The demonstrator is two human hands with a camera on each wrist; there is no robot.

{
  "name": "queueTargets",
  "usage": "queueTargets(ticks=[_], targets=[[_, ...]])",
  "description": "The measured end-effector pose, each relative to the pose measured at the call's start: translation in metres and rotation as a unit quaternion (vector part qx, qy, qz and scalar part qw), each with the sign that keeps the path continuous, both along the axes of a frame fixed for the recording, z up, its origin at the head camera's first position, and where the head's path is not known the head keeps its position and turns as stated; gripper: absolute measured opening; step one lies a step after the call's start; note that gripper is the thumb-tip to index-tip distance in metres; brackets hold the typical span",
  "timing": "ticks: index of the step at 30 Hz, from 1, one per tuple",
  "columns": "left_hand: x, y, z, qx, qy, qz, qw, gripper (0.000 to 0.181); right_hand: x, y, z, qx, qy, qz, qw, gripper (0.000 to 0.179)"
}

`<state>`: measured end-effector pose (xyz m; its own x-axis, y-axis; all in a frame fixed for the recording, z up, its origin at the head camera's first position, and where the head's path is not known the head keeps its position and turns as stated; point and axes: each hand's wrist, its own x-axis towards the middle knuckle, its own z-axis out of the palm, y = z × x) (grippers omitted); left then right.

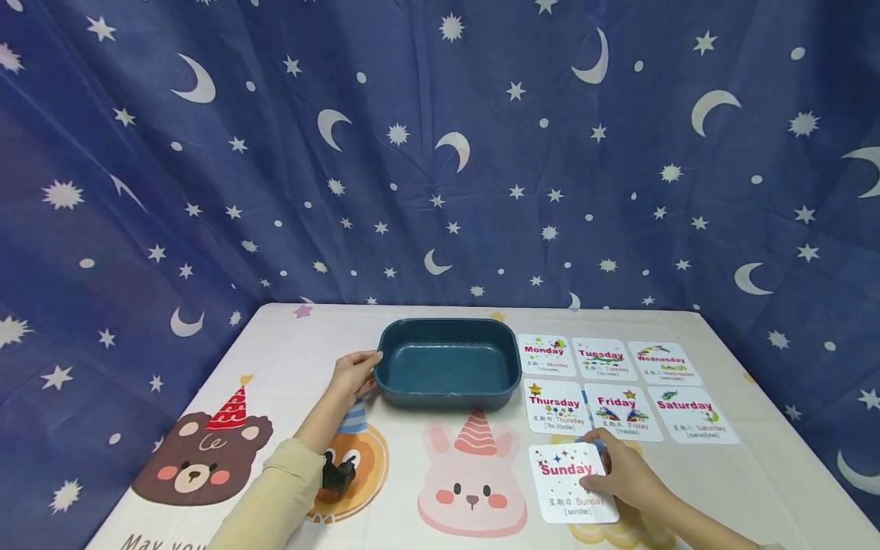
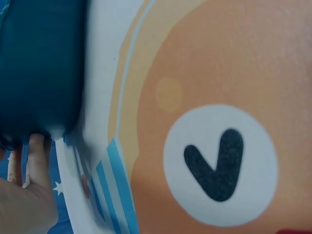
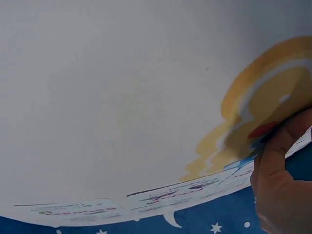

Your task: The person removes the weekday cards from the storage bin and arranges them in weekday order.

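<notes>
A dark teal rectangular plastic basin stands on the table in the head view. My left hand grips its left end, thumb at the rim and fingers against the outer wall; the left wrist view shows the fingers at the basin's side. With my right hand I pinch the white Sunday card by its right edge, thumb on the printed face and fingers behind. That card lies in front of the Thursday card and Friday card. In the right wrist view the hand shows at the right edge.
Monday, Tuesday and Wednesday cards form a back row right of the basin. The Saturday card ends the second row. The tablecloth carries cartoon animals; a starry blue curtain hangs behind.
</notes>
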<state>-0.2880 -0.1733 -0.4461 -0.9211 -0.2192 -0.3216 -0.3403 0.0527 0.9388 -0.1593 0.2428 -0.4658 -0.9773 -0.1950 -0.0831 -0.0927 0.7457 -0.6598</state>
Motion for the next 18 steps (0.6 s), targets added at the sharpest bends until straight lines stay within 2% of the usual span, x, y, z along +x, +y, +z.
queueTargets(ticks=[7,13,18], targets=[[0.0004,0.0011,-0.0014,-0.009,-0.008,-0.005,0.9999,0.038,0.0018,-0.004,0.0008,0.042,-0.009,-0.044,0.9981,0.058],[-0.0018,0.0003,0.0008,-0.003,-0.012,-0.005,0.9999,0.037,-0.0016,-0.0042,0.002,0.077,0.004,-0.038,0.9963,0.058],[-0.0028,0.0009,0.0031,0.003,-0.007,-0.009,0.9999,0.037,-0.0007,-0.0046,0.0028,0.083,0.013,-0.036,0.9958,0.06]])
